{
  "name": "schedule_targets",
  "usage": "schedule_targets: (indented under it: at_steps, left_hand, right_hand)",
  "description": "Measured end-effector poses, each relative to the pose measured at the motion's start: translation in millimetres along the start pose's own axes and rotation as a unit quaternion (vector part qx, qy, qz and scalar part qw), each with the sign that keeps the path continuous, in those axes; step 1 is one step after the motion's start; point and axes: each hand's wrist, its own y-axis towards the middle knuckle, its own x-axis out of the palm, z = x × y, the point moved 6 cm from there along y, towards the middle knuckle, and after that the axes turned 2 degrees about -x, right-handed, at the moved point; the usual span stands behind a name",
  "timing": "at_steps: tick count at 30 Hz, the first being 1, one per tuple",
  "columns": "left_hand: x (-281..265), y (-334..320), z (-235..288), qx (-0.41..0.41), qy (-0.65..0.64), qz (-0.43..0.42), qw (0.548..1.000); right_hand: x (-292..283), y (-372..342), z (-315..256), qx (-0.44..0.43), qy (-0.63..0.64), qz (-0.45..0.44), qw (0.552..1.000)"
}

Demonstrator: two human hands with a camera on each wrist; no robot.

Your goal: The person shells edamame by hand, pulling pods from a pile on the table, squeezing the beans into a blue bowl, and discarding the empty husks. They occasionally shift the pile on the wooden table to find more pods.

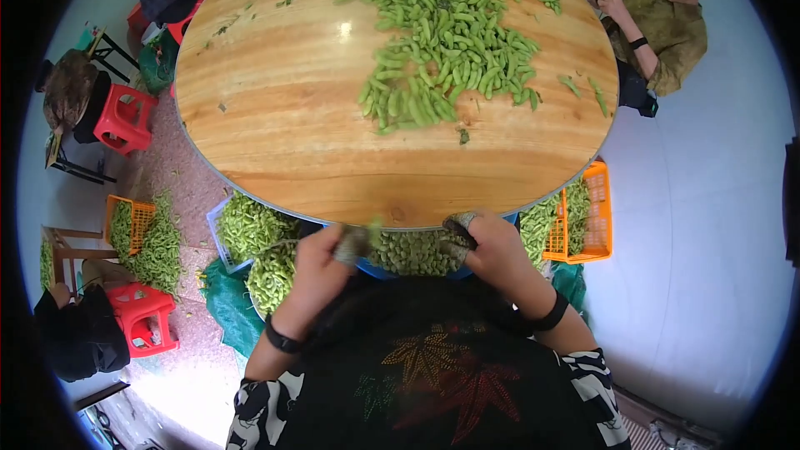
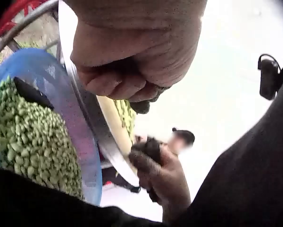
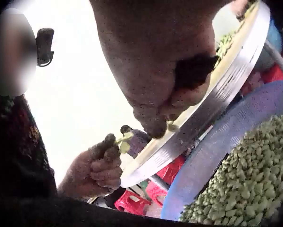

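My left hand is by the table's near edge, blurred in the head view. It pinches a green soybean pod between thumb and forefinger. To its right, close to the same edge, my right hand has its fingers curled in. A small pale green piece shows at its fingertips. Dark coverings wrap some fingers of both hands. Below and between the hands sits a blue basin of shelled beans. Many unshelled pods lie heaped on the round wooden table.
An orange crate of pods stands at the right, a white basket of pods at the left. Red stools and another orange crate are further left. A seated person is at the far right.
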Motion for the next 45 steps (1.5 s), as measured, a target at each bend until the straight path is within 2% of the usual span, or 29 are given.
schedule_targets:
  at_steps: [1, 2, 4, 6, 7, 8, 10, 11, 13, 14, 16, 18, 19, 23, 24, 26, 27, 29, 31, 33, 35, 36, 37, 38, 39, 40, 41, 43, 45]
  left_hand:
    - [-19.8, -5.3, -3.2, -0.037, 0.001, 0.054, 0.998]
    - [-39.6, -10.4, -14.1, -0.062, 0.010, 0.104, 0.993]
    - [-78.6, -20.9, -19.5, -0.025, 0.133, 0.188, 0.973]
    - [-113.8, -29.6, -47.8, -0.044, 0.272, 0.229, 0.933]
    - [-125.2, -32.7, -53.3, -0.065, 0.349, 0.239, 0.904]
    - [-130.8, -34.5, -54.6, -0.066, 0.351, 0.242, 0.902]
    - [-141.2, -35.7, -42.3, -0.092, 0.518, 0.297, 0.797]
    - [-140.1, -31.3, -36.9, -0.093, 0.518, 0.299, 0.796]
    - [-122.7, -16.3, 0.9, 0.065, 0.489, 0.355, 0.794]
    - [-105.8, -1.2, 18.1, 0.138, 0.452, 0.328, 0.818]
    - [-61.4, 33.6, 46.4, 0.219, 0.411, 0.252, 0.848]
    - [-17.5, 67.8, 72.8, 0.303, 0.387, 0.132, 0.861]
    - [1.9, 85.8, 78.2, 0.320, 0.393, 0.077, 0.859]
    - [51.2, 132.5, 92.4, 0.416, 0.467, 0.055, 0.778]
    - [53.2, 138.9, 88.2, 0.416, 0.468, 0.056, 0.778]
    - [63.2, 153.0, 73.6, 0.365, 0.543, 0.005, 0.756]
    - [63.2, 153.3, 75.5, 0.365, 0.544, 0.004, 0.756]
    - [59.7, 150.5, 78.5, 0.346, 0.549, 0.003, 0.761]
    - [56.8, 141.8, 85.0, 0.366, 0.519, 0.034, 0.771]
    - [52.9, 130.0, 93.3, 0.390, 0.489, 0.067, 0.777]
    - [46.0, 119.6, 95.0, 0.350, 0.441, 0.099, 0.821]
    - [47.0, 110.3, 97.1, 0.351, 0.441, 0.097, 0.820]
    - [43.4, 109.3, 86.4, 0.221, 0.333, 0.035, 0.916]
    - [43.8, 105.3, 70.0, 0.082, 0.212, -0.028, 0.974]
    - [44.6, 96.9, 65.3, 0.080, 0.212, -0.029, 0.974]
    - [49.9, 89.9, 51.3, 0.013, 0.068, -0.085, 0.994]
    - [56.7, 82.9, 38.0, -0.055, -0.078, -0.138, 0.986]
    - [60.3, 72.8, 28.2, -0.051, -0.128, -0.170, 0.976]
    - [64.7, 64.0, 23.8, -0.095, -0.207, -0.186, 0.956]
  right_hand:
    - [2.5, 2.0, 0.6, 0.005, -0.012, -0.062, 0.998]
    - [4.5, 7.7, 8.3, 0.003, -0.011, -0.063, 0.998]
    - [-2.1, 27.7, 37.4, 0.052, -0.017, 0.074, 0.996]
    - [-14.3, 58.1, 46.3, 0.033, -0.113, 0.176, 0.977]
    - [-11.7, 69.0, 52.5, 0.030, -0.109, 0.175, 0.978]
    - [-9.5, 78.5, 60.3, 0.043, -0.133, 0.171, 0.975]
    - [-9.8, 82.9, 66.7, 0.054, -0.155, 0.170, 0.972]
    - [-6.3, 78.1, 66.3, 0.040, -0.167, 0.135, 0.976]
    - [-4.2, 58.0, 65.5, 0.028, -0.179, 0.100, 0.978]
    - [-10.6, 42.6, 64.6, 0.039, -0.168, 0.125, 0.977]
    - [-26.2, 10.1, 69.8, 0.079, -0.161, 0.148, 0.973]
    - [-48.5, -21.8, 78.2, 0.111, -0.165, 0.171, 0.965]
    - [-59.7, -38.1, 79.9, 0.113, -0.165, 0.197, 0.960]
    - [-80.5, -93.0, 100.6, 0.168, -0.217, 0.217, 0.937]
    - [-80.1, -102.9, 107.5, 0.194, -0.236, 0.220, 0.926]
    - [-77.3, -116.8, 116.9, 0.226, -0.217, 0.237, 0.920]
    - [-78.4, -120.3, 119.6, 0.259, -0.198, 0.252, 0.911]
    - [-74.1, -115.9, 117.3, 0.260, -0.143, 0.248, 0.922]
    - [-66.8, -94.6, 96.5, 0.210, -0.034, 0.261, 0.942]
    - [-54.7, -72.9, 76.1, 0.191, 0.047, 0.209, 0.958]
    - [-44.2, -43.9, 50.3, 0.092, 0.033, 0.173, 0.980]
    - [-42.3, -33.2, 44.0, 0.093, 0.033, 0.174, 0.980]
    - [-34.3, -21.4, 38.8, 0.094, 0.104, 0.127, 0.982]
    - [-26.1, -10.6, 33.8, 0.093, 0.174, 0.079, 0.977]
    - [-24.2, -2.7, 30.3, 0.094, 0.176, 0.078, 0.977]
    - [-17.8, 5.1, 25.9, 0.089, 0.207, 0.040, 0.974]
    - [-11.7, 11.7, 21.0, 0.083, 0.237, 0.002, 0.968]
    - [-5.5, 17.5, 12.0, 0.089, 0.270, -0.024, 0.958]
    - [7.5, 15.3, 7.7, 0.171, 0.382, -0.093, 0.904]
